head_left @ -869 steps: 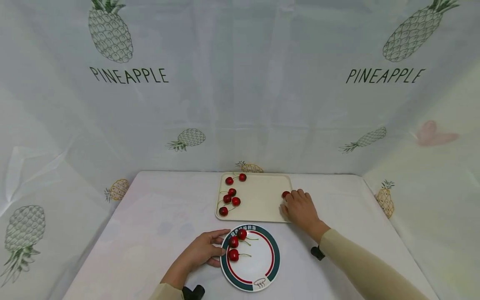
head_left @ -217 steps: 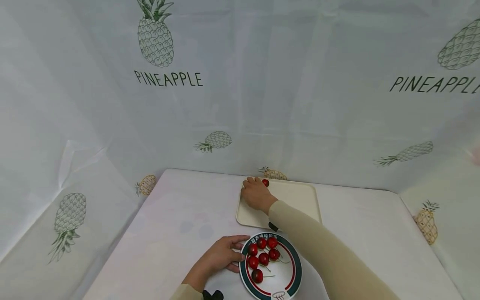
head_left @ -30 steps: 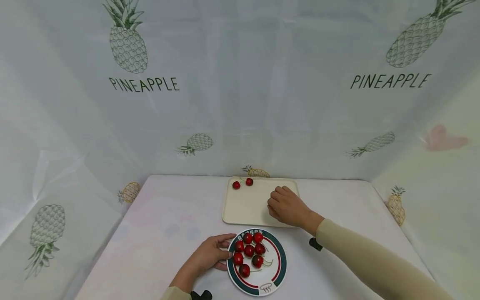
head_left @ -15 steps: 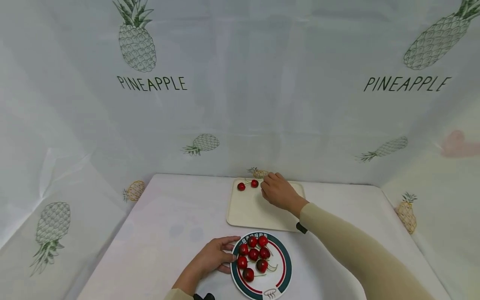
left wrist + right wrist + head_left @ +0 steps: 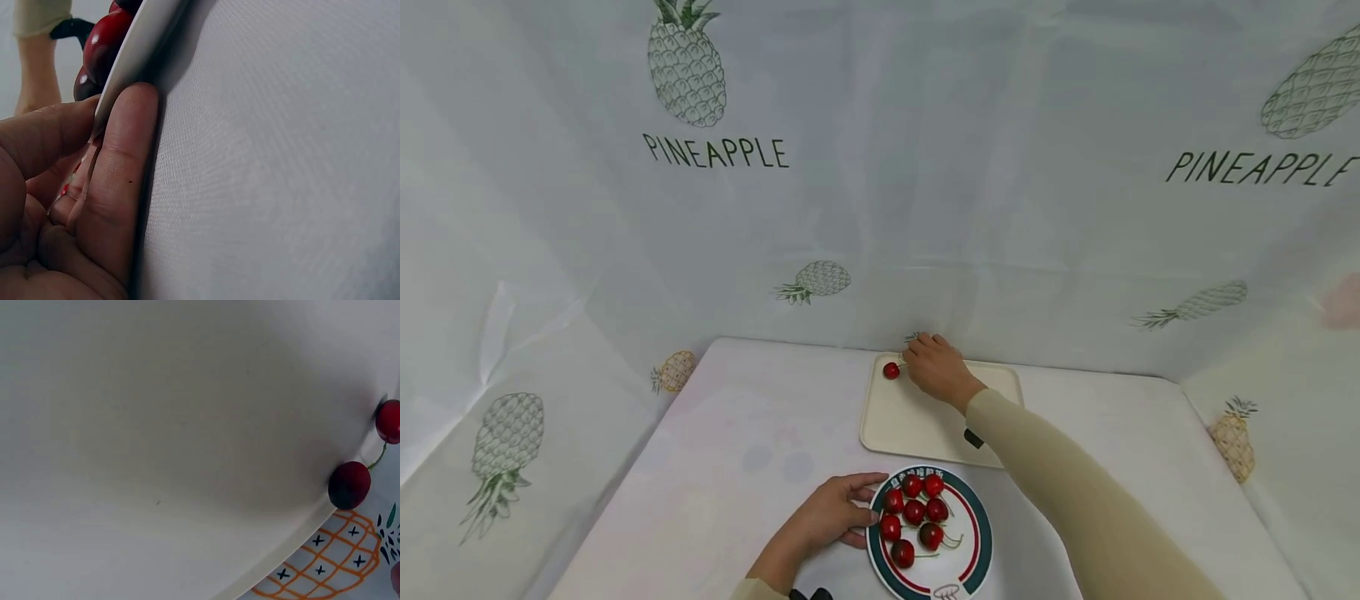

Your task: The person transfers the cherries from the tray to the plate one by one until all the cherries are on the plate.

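Observation:
My left hand (image 5: pixel 831 517) pinches the left rim of a round white plate (image 5: pixel 983 533) with a green and red border. In the left wrist view its fingers (image 5: pixel 125 162) lie on both sides of the plate edge (image 5: pixel 147 37). Several red cherries with stems (image 5: pixel 913 512) lie on the plate. My right hand (image 5: pixel 936 369) reaches over the back of a cream tray (image 5: pixel 880 429), right beside a cherry (image 5: pixel 891 371). In the right wrist view that tray holds two cherries, a dark one (image 5: pixel 350 485) and a redder one (image 5: pixel 389 422); a fingertip (image 5: pixel 396 579) shows near them, apart.
A white cloth (image 5: pixel 760 400) covers the table under the plate and tray. Behind stands a pale curtain (image 5: pixel 925 167) printed with pineapples, close to the tray's back edge. My right forearm sleeve (image 5: pixel 1060 492) crosses over the tray's front right corner.
My right hand has moved left and back across the tray, now covering one of its two cherries in the head view. My left hand keeps its hold on the plate.

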{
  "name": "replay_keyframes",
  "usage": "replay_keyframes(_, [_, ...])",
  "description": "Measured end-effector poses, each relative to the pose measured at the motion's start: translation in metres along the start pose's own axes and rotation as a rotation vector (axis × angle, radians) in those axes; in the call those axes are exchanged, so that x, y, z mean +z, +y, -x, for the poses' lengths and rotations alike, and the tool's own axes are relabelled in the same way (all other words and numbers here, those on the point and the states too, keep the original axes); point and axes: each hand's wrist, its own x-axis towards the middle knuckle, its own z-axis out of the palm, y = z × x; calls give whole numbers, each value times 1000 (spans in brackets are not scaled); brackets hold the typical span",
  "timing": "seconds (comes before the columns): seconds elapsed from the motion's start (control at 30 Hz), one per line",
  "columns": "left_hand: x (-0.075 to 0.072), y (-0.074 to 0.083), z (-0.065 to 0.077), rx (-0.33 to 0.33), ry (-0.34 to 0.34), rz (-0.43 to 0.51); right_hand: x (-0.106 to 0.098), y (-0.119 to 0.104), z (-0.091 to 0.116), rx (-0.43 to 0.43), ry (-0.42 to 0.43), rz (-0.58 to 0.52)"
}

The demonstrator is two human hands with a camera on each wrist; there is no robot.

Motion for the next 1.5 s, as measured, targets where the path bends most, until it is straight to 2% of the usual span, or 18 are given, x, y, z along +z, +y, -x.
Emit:
replay_keyframes(0.43, [11, 9, -1, 14, -14, -8, 15, 1, -3, 72, -154, -17])
replay_keyframes(0.53, [13, 10, -1, 17, -14, -9, 16, 1, -2, 81, -162, -15])
replay_keyframes(1.1, [8, 9, 0, 26, -2, -11, 22, 4, 13, 54, -86, -57])
replay_keyframes(1.5, [2, 2, 0, 17, 19, -12, 24, -2, 14, 20, 28, -78])
